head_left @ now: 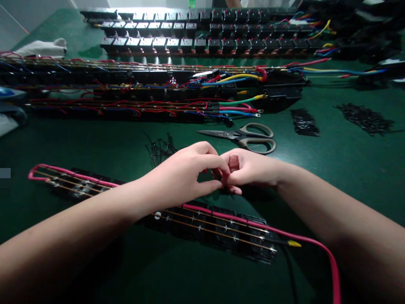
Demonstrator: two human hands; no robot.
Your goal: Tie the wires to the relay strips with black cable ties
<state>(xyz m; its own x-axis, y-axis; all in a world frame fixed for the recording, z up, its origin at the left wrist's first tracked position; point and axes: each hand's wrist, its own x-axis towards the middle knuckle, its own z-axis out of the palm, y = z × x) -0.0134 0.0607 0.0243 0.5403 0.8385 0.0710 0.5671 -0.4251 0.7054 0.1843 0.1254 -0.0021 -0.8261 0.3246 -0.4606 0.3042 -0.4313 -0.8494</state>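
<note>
My left hand and my right hand meet above the mat, fingertips pinched together. Between them is something small and dark, mostly hidden by the fingers; I cannot make out its kind. Below them lies a black socket strip with bare copper-coloured rods along it, slanting down to the right. A thick red wire runs along the strip's upper side, loops at its left end and trails off to the lower right. My left forearm crosses over the strip. Near the strip's right end a yellow-tipped wire sticks out.
Scissors lie just beyond my hands, beside loose black cable ties. Two piles of small black pieces, a near one and a far one, rest at right. Wired strips and finished-looking socket strips line the back. A white glove lies at left.
</note>
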